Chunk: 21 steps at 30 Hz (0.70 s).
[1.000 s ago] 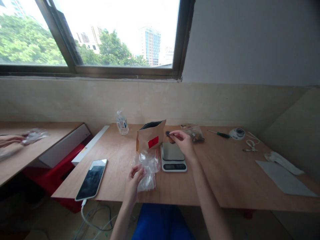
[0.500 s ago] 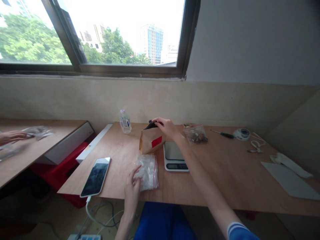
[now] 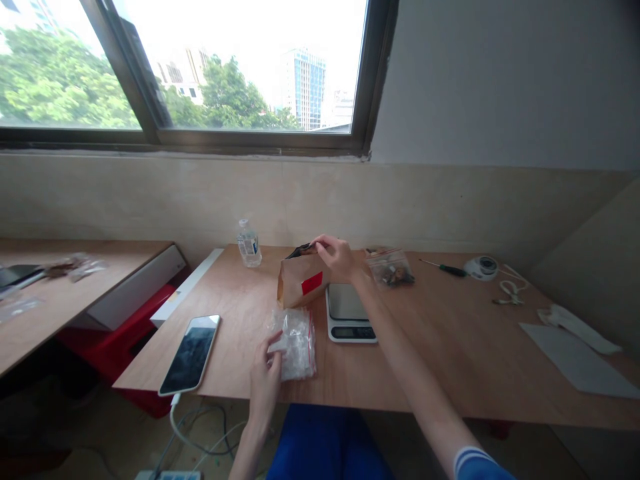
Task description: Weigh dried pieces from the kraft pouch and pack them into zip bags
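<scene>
My right hand (image 3: pixel 334 258) pinches the top rim at the right of a brown paper bag (image 3: pixel 295 287) with a red label. The bag stands upright with its mouth partly open; its dark inside shows, but the contents cannot be made out. My left hand (image 3: pixel 265 370) lies at the left edge of a stack of clear zip bags (image 3: pixel 299 347). Its thumb and index finger are apart there, with plastic visible between them. Beside the paper bag, a white kitchen scale (image 3: pixel 350 313) sits partly under my right forearm.
A water bottle (image 3: pixel 249 245) stands behind at left, and a phone (image 3: pixel 191 355) on a cable lies near the left edge. Rightward are a zip bag of small parts (image 3: pixel 393 269), a screwdriver (image 3: pixel 450 269), a white dome camera (image 3: pixel 481 268) and a white sheet (image 3: pixel 575 360).
My right hand has shifted slightly right at the bag's rim, and the dark edge at the mouth sits lower. Another person's hand has left the neighbouring table. My left hand barely moves.
</scene>
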{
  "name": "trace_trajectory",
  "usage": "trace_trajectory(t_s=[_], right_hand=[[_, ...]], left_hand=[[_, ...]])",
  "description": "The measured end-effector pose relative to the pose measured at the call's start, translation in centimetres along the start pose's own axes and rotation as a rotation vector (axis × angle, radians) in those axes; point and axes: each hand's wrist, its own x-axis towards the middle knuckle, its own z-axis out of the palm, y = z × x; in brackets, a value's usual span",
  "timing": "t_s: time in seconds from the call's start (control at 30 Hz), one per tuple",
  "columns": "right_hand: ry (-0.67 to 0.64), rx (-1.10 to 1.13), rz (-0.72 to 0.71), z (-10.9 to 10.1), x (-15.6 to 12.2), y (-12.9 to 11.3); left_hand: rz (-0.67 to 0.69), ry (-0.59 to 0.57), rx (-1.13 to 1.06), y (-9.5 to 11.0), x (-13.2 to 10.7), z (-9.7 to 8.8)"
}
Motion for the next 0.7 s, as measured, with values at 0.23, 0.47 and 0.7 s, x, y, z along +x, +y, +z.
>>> trace_trajectory(t_s=[0.23, 0.47, 0.7], right_hand=[[-0.043, -0.316, -0.024, -0.6, -0.6, -2.5], [0.04, 0.057, 0.472, 0.8, -8.1, -4.1], [-0.039, 0.606, 0.683, 4.1, -11.5, -4.8]], left_hand=[[0.023, -0.058, 0.068, -0.1, 0.1, -0.1], [0.059, -0.093, -0.131, 1.9, -1.1, 0.5], [0.159, -0.176, -0.266, 3.8, -1.0, 0.3]])
